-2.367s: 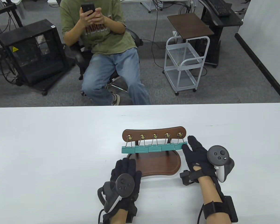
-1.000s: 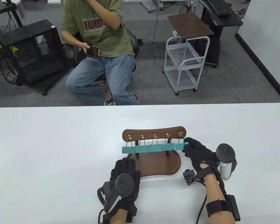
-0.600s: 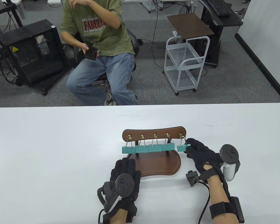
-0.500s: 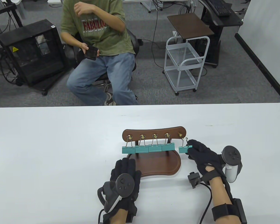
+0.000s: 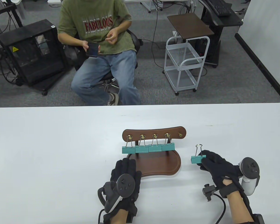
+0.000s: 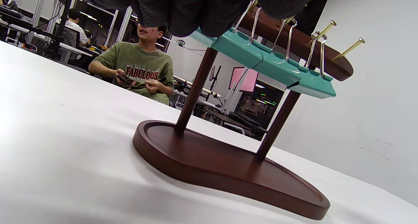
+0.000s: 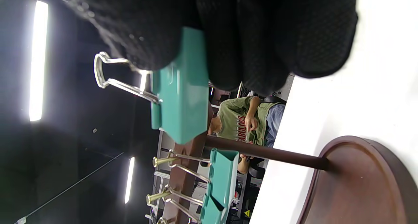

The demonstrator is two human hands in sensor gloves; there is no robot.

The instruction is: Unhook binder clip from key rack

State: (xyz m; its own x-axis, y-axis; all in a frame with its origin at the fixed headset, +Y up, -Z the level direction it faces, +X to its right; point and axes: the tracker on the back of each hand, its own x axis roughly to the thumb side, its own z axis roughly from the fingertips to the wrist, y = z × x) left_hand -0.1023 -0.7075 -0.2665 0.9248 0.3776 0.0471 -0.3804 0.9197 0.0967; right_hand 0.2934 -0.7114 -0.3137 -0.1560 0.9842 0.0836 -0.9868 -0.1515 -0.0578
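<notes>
A teal binder clip (image 5: pixel 197 159) with looped wire handles is pinched by the right hand (image 5: pixel 218 166), off its hook. The left hand (image 5: pixel 126 179) is laid flat, fingers together, on the smooth white surface (image 5: pixel 49 151). Just beyond it stands the dark wooden key rack (image 5: pixel 154 134), where four teal clips (image 5: pixel 148 148) are hung on brass hooks.

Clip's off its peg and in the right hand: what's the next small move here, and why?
Probably lower the binder clip and set it on the bare table to the right of the key rack. The right hand pinches it in the air, clear of the empty rightmost hook. The left hand rests at the rack's base, steadying it.
</notes>
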